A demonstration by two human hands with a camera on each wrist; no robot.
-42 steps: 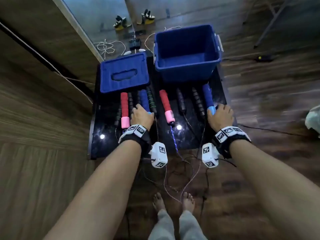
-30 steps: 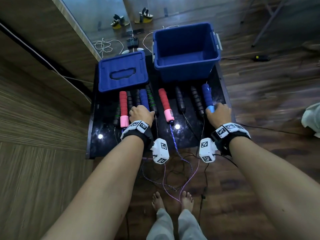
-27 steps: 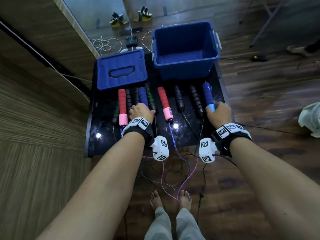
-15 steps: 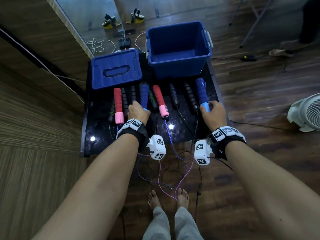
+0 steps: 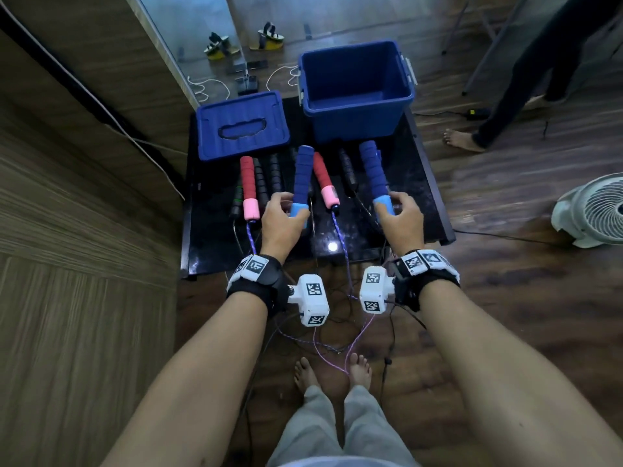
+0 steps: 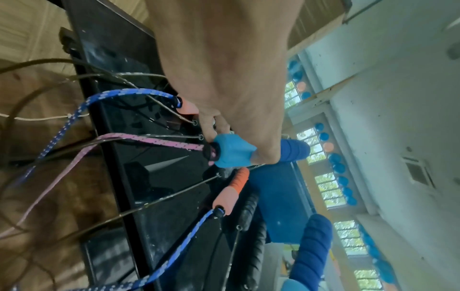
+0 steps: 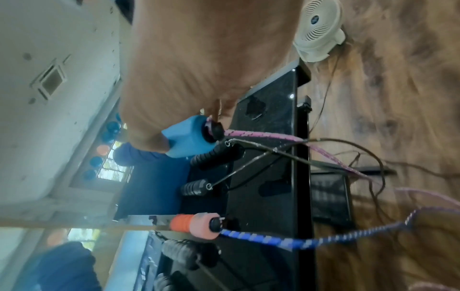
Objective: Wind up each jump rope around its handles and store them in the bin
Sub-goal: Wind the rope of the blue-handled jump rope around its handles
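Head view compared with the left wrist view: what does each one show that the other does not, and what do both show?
Only the head view shows the open top of the blue bin, its lid, the right hand and a fan on the floor.

Only the left wrist view shows the pink rope entering the handle's end, and windows behind.

Both show the left hand gripping a blue handle, and the red-pink handles.
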